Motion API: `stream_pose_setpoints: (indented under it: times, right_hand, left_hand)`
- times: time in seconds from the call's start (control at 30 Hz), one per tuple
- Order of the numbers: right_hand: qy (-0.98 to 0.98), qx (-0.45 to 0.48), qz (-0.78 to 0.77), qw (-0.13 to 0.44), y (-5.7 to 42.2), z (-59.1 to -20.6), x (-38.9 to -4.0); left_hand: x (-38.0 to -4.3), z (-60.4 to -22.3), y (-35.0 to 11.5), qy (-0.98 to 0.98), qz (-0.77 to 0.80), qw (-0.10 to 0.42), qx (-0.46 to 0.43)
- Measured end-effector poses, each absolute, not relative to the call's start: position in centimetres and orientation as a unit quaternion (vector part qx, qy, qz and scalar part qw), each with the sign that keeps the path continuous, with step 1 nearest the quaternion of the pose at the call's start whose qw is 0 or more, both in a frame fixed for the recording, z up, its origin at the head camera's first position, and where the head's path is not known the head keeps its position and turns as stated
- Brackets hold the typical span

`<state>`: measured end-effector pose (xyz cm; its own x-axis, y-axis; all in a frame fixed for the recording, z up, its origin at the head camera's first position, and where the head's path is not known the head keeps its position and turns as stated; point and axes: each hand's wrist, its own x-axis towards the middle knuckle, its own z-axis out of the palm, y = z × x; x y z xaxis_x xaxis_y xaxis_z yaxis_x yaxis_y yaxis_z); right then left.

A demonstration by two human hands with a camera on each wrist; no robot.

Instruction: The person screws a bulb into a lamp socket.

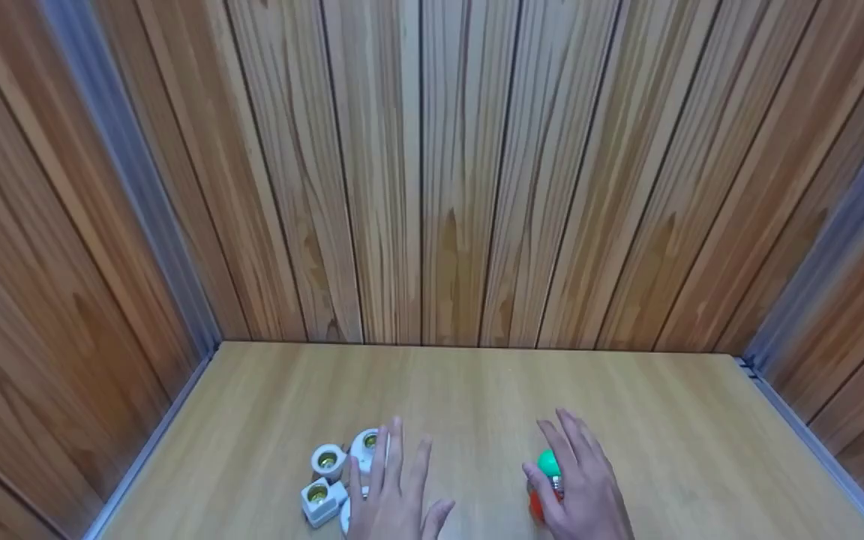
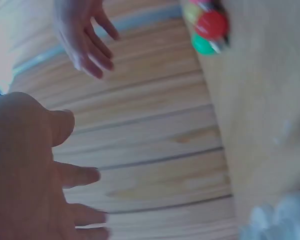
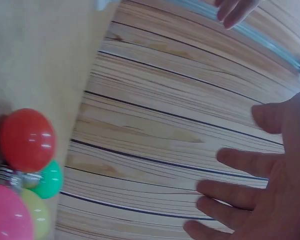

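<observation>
My left hand (image 1: 394, 495) hovers with fingers spread beside and partly over a cluster of white lamp sockets. A round socket (image 1: 328, 461), a square one (image 1: 319, 501) and another round one (image 1: 366, 444) show past the fingers; more is hidden beneath. On the other side my right hand (image 1: 586, 484) hovers, fingers extended, over coloured light bulbs. In the right wrist view these are a red bulb (image 3: 27, 140), a green bulb (image 3: 49, 181), a yellow bulb (image 3: 39, 212) and a pink bulb (image 3: 9, 215), lying close together. Neither hand holds anything.
A light wooden tabletop (image 1: 469, 390) carries the sockets on the left and the bulbs on the right. Wood-plank walls (image 1: 451, 187) enclose it at the back and both sides, with grey metal strips (image 1: 139, 150) in the corners.
</observation>
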<state>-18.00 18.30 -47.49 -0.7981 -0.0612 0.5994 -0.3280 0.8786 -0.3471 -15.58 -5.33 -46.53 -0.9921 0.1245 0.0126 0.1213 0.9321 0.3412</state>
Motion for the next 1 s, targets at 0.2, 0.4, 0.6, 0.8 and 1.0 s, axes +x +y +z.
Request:
stream_pose_setpoints:
  times: [0.2, 0.4, 0.6, 0.8, 1.0]
  right_hand:
    - [-0.973, 0.056, 0.180, 0.132, 18.2, -48.4, -17.6]
    - [-0.975, 0.050, 0.173, 0.132, 17.9, -48.8, -16.8]
    - [-0.968, 0.098, 0.159, 0.169, 16.9, -49.3, -16.6]
    - [-0.970, 0.092, 0.158, 0.162, 17.0, -49.3, -16.6]
    - [-0.970, 0.094, 0.159, 0.157, 17.1, -49.1, -16.6]
  left_hand:
    - [-16.6, -48.4, -4.8, 0.989, 0.131, -0.020, 0.070]
    - [-16.4, -48.9, -5.1, 0.986, 0.145, -0.037, 0.067]
    - [-16.1, -48.7, -5.6, 0.991, 0.122, -0.001, 0.061]
    - [-16.2, -48.8, -5.5, 0.991, 0.117, -0.001, 0.065]
    - [-16.2, -48.8, -5.7, 0.990, 0.125, 0.003, 0.067]
